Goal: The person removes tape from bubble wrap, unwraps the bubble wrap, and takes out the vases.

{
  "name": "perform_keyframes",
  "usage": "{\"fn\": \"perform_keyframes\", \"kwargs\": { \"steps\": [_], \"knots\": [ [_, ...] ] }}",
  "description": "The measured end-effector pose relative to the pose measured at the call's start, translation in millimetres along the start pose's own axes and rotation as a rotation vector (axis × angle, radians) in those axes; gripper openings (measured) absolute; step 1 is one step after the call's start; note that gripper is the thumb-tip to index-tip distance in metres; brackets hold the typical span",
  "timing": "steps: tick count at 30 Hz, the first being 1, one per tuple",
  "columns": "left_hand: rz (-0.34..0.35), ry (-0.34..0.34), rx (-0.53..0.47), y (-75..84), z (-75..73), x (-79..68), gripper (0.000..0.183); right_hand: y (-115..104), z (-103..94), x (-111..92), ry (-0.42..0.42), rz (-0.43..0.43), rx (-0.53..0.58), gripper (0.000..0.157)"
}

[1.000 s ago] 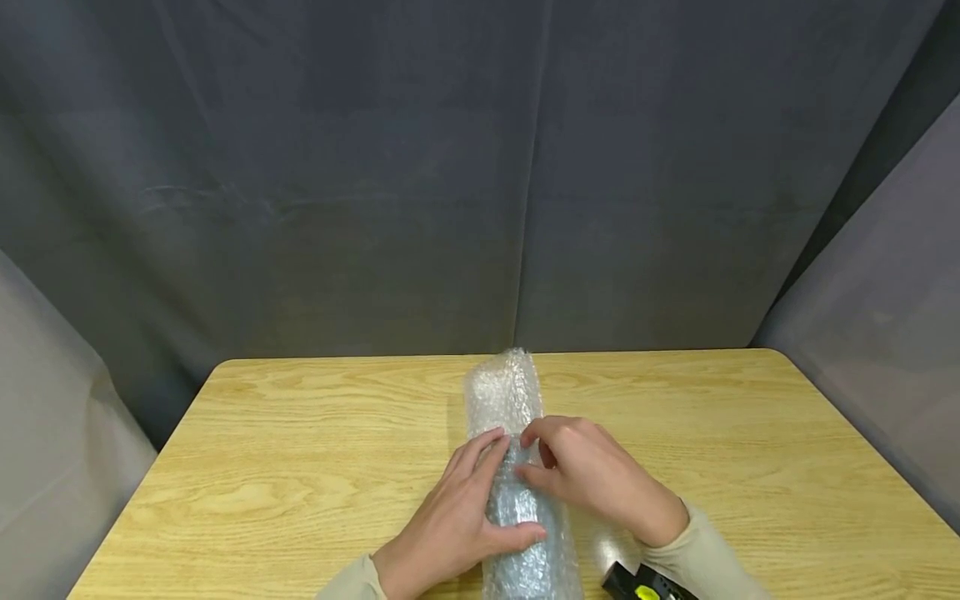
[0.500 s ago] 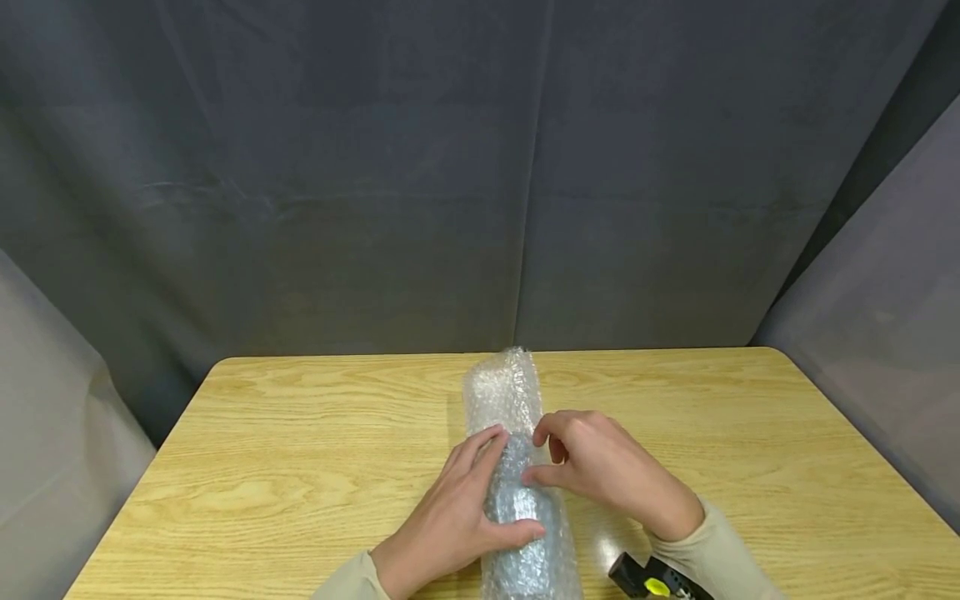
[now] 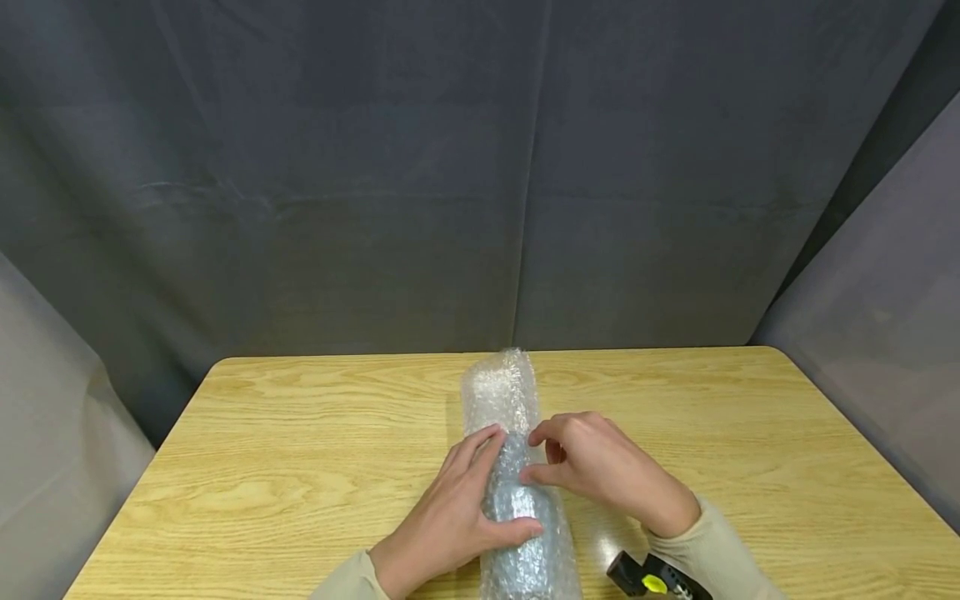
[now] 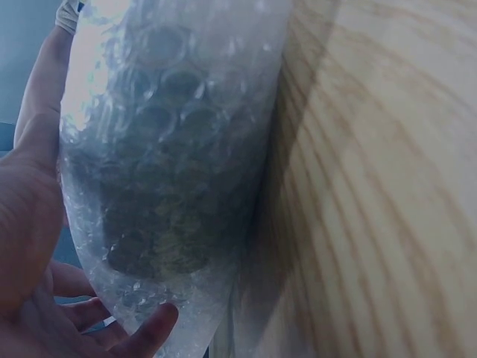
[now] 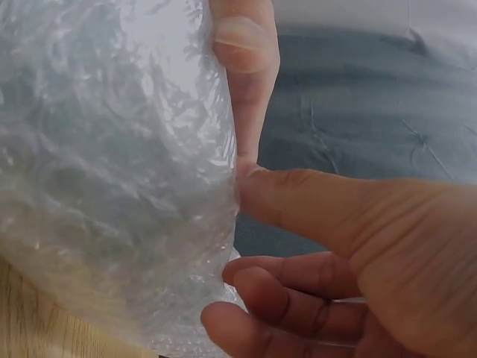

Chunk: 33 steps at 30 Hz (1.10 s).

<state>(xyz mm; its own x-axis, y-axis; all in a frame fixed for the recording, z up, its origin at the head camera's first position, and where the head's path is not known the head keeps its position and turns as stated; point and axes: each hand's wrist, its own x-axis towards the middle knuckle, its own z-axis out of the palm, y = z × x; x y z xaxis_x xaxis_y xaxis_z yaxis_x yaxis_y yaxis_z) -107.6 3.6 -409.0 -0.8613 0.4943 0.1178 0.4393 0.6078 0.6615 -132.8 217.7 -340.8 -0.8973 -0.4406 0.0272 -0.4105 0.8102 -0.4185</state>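
Observation:
A long bubble-wrapped package [image 3: 525, 554] lies lengthwise on the wooden table, pointing away from me. Something bluish-grey shows dimly through its near part, while the far end is flattened, see-through wrap. My left hand [image 3: 453, 517] rests along the left side, fingers stretched forward and thumb laid over the top. In the left wrist view the left hand [image 4: 30, 239] borders the bulging wrap. From the right, my right hand [image 3: 600, 467] touches the top with thumb and index fingertips, a gap between them. The right wrist view shows the right thumb [image 5: 305, 198] against the wrap, other fingers loosely bent.
The wooden table [image 3: 300, 433] has rounded far corners. Behind it hangs a dark grey curtain [image 3: 375, 208], with lighter cloths at both sides. A black wrist device [image 3: 652, 575] with a yellow part sits at the right sleeve.
The right hand has shifted slightly to the right along the package top, then stayed nearly in place. My left hand and the package have hardly moved.

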Motion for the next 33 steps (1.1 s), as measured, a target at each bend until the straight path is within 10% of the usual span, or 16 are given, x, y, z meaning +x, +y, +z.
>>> {"fn": "perform_keyframes", "kwargs": {
  "steps": [33],
  "knots": [
    [-0.033, -0.026, -0.037, 0.6, -0.3, 0.7, 0.109, 3.7, -2.2, 0.7, -0.057, 0.102, 0.013, 0.070]
  ]
}}
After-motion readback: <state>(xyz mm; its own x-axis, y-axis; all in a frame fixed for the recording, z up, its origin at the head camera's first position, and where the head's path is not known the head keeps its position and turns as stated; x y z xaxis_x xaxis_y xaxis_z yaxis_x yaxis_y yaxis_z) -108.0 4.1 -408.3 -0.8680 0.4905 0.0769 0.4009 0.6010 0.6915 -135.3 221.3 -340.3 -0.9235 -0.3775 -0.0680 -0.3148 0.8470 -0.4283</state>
